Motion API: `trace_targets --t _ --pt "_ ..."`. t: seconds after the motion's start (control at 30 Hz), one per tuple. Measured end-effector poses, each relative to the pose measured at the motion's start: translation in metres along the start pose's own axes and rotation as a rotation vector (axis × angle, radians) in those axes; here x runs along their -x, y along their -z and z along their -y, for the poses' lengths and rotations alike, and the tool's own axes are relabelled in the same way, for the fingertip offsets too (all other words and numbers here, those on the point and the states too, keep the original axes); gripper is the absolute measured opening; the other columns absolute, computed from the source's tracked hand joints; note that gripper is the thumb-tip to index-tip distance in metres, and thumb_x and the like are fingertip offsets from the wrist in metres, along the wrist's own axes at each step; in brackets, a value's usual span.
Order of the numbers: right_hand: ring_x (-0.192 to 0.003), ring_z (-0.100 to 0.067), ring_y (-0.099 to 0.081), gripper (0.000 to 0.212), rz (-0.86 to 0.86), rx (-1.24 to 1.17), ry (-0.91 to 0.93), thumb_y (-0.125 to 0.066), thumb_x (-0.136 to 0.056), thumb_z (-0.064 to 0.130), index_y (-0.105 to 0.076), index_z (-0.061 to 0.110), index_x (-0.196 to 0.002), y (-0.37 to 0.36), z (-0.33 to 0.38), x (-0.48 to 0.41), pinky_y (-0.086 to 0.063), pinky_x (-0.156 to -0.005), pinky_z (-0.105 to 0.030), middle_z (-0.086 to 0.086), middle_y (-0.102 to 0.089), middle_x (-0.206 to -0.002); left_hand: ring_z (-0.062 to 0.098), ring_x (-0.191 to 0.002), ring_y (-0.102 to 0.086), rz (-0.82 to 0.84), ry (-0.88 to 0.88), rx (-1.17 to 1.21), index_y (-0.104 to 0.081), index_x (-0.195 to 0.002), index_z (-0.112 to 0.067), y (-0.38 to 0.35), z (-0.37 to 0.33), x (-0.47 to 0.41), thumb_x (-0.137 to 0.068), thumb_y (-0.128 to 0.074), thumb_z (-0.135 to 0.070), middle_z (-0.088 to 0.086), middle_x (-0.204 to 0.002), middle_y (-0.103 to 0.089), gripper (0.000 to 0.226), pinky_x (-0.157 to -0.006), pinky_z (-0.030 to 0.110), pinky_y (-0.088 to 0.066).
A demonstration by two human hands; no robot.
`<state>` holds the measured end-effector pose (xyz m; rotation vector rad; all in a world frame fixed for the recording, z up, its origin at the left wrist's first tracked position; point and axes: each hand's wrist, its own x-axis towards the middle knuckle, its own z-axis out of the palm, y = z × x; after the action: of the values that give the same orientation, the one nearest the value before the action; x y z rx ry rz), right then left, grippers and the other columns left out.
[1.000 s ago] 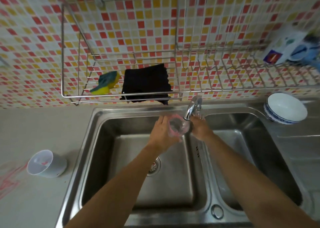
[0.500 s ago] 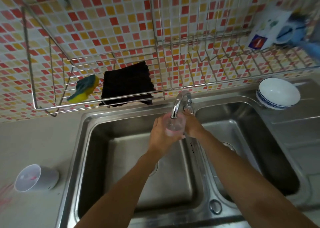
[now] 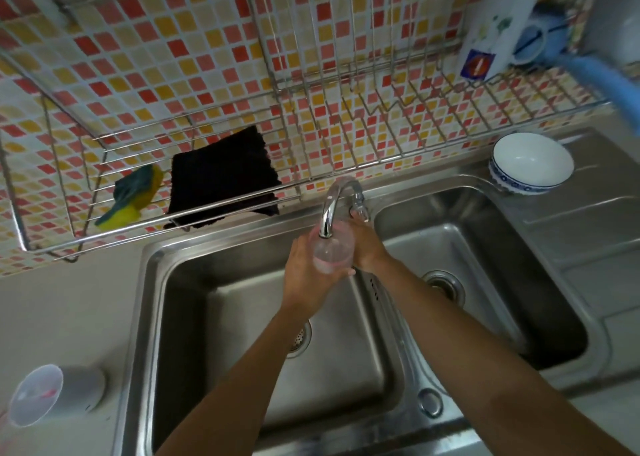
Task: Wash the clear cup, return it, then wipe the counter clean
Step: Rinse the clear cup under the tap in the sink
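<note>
We hold the clear cup (image 3: 333, 248) over the left basin of the steel sink (image 3: 242, 317), right under the faucet (image 3: 337, 206) spout, with our left hand (image 3: 308, 275) wrapped around its side and base. Our right hand (image 3: 367, 244) rests against the cup's far side, fingertips up by the faucet handle; how firmly it grips we cannot tell. A black cloth (image 3: 221, 182) hangs on the wire rack (image 3: 104, 165) above the counter (image 3: 62, 317).

Head view, steeply down over sink (image 3: 214, 303)
</note>
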<state>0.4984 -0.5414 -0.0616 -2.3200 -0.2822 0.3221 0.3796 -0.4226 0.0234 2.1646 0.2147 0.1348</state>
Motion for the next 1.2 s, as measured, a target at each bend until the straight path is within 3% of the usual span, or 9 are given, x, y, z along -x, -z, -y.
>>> trace_targets --t 0.1,0.2,0.3,0.47,0.57,0.73,0.97,1.07,1.2 --pt "-0.083 -0.015 -0.058 0.022 -0.114 -0.155 -0.096 -0.062 -0.083 0.003 -0.056 0.024 -0.085 0.002 -0.001 0.001 -0.046 -0.074 -0.026 -0.001 -0.062 -0.100 0.009 -0.101 -0.059 -0.008 0.016 0.040 -0.050 -0.128 -0.026 -0.002 0.005 -0.001 -0.055 -0.093 -0.032 -0.006 -0.113 -0.058 0.085 -0.079 0.014 -0.046" --pt "-0.078 -0.013 -0.057 0.025 -0.228 -0.509 -0.227 -0.067 -0.080 0.002 -0.054 0.023 -0.078 0.023 0.005 0.010 -0.047 -0.076 -0.028 0.001 -0.063 -0.087 0.008 -0.105 -0.059 -0.004 0.036 0.077 -0.050 -0.128 -0.027 -0.004 0.009 -0.001 -0.053 -0.093 -0.034 -0.008 -0.116 -0.058 0.087 -0.082 0.018 -0.049" --pt "-0.078 -0.015 -0.059 0.018 -0.199 -0.806 -0.258 -0.070 -0.081 0.001 -0.055 0.013 -0.082 0.037 0.002 0.014 -0.047 -0.077 -0.025 -0.006 -0.063 -0.087 0.010 -0.108 -0.059 -0.031 0.042 0.119 -0.050 -0.124 -0.035 -0.007 0.011 0.000 -0.054 -0.093 -0.034 -0.007 -0.118 -0.060 0.083 -0.086 0.022 -0.049" --pt "-0.065 -0.010 -0.052 0.019 -0.216 -0.858 -0.238 -0.071 -0.085 0.018 -0.055 0.013 -0.076 0.037 0.007 0.018 -0.045 -0.066 -0.018 -0.001 -0.055 -0.070 0.009 -0.107 -0.059 -0.068 0.065 0.136 -0.048 -0.117 -0.049 -0.008 0.011 0.002 -0.055 -0.093 -0.032 -0.008 -0.117 -0.061 0.079 -0.088 0.025 -0.051" --pt "-0.072 -0.013 -0.060 0.022 -0.221 -0.886 -0.290 -0.063 -0.091 0.032 -0.062 0.011 -0.084 0.038 0.010 0.018 -0.049 -0.076 -0.028 -0.001 -0.063 -0.077 0.010 -0.107 -0.059 -0.047 0.067 0.113 -0.049 -0.123 -0.042 -0.007 0.012 0.002 -0.054 -0.092 -0.035 -0.008 -0.116 -0.061 0.082 -0.088 0.027 -0.052" --pt "-0.078 -0.020 -0.060 0.027 -0.187 -0.912 -0.320 -0.061 -0.090 0.038 -0.062 0.017 -0.073 0.039 0.006 0.015 -0.047 -0.091 -0.045 -0.003 -0.065 -0.077 0.010 -0.109 -0.057 -0.045 0.073 0.101 -0.048 -0.127 -0.033 -0.007 0.009 0.001 -0.056 -0.093 -0.031 -0.009 -0.119 -0.059 0.083 -0.083 0.010 -0.042" --pt "-0.087 -0.027 -0.064 0.020 -0.168 -0.961 -0.337 -0.063 -0.088 0.034 -0.068 0.020 -0.075 0.042 0.011 0.017 -0.045 -0.099 -0.052 -0.006 -0.070 -0.086 0.011 -0.110 -0.058 -0.068 0.073 0.123 -0.048 -0.124 -0.034 -0.006 0.006 0.002 -0.056 -0.093 -0.031 -0.007 -0.119 -0.060 0.081 -0.084 0.012 -0.044" --pt "-0.102 -0.020 -0.063 0.021 -0.243 -0.743 -0.286 -0.056 -0.094 0.036 -0.069 0.022 -0.104 0.042 0.009 0.033 -0.046 -0.100 -0.046 -0.007 -0.069 -0.110 0.009 -0.108 -0.057 -0.075 0.063 0.108 -0.047 -0.122 -0.039 -0.002 0.004 0.003 -0.057 -0.093 -0.030 -0.008 -0.118 -0.059 0.080 -0.083 0.010 -0.043" --pt "-0.135 -0.014 -0.037 0.054 -0.375 -0.294 -0.131 -0.049 -0.098 0.036 -0.034 0.019 -0.147 0.012 -0.010 0.091 -0.031 -0.109 -0.033 0.000 -0.040 -0.150 0.001 -0.103 -0.056 -0.074 0.064 0.089 -0.046 -0.121 -0.040 0.003 0.004 0.006 -0.060 -0.091 -0.032 -0.013 -0.115 -0.056 0.076 -0.076 0.000 -0.041"
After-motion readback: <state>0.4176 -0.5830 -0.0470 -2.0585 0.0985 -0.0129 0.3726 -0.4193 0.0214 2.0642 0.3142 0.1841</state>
